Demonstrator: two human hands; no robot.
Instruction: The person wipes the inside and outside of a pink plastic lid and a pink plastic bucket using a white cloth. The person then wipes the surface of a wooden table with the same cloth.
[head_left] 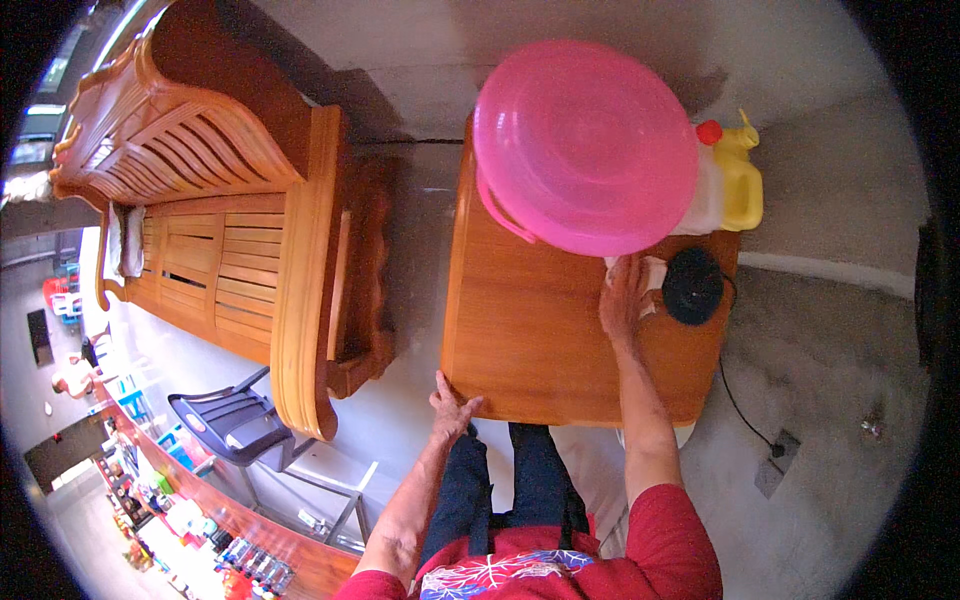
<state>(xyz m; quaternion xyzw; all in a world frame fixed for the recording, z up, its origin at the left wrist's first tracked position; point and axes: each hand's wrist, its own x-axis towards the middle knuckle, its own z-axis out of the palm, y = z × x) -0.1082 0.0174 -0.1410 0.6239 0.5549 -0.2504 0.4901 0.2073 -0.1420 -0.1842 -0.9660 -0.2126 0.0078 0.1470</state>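
Observation:
My right hand (pixel 622 298) rests on the wooden table (pixel 540 330) with a crumpled white cloth (pixel 654 272) under its fingers. Just right of that hand is a round black base (pixel 692 286) with a cord. A large pink plastic basin (pixel 590 145) stands beyond it, its rim close to my fingertips. My left hand (pixel 455 408) touches the table's near left corner, fingers apart and holding nothing.
A yellow jug (pixel 740 178) and a whitish container with a red cap (pixel 709 132) stand behind the basin's right side. The black cord (pixel 745 415) runs to a wall socket. At left are a slatted wooden bench (pixel 215 250) and a dark chair (pixel 235 418).

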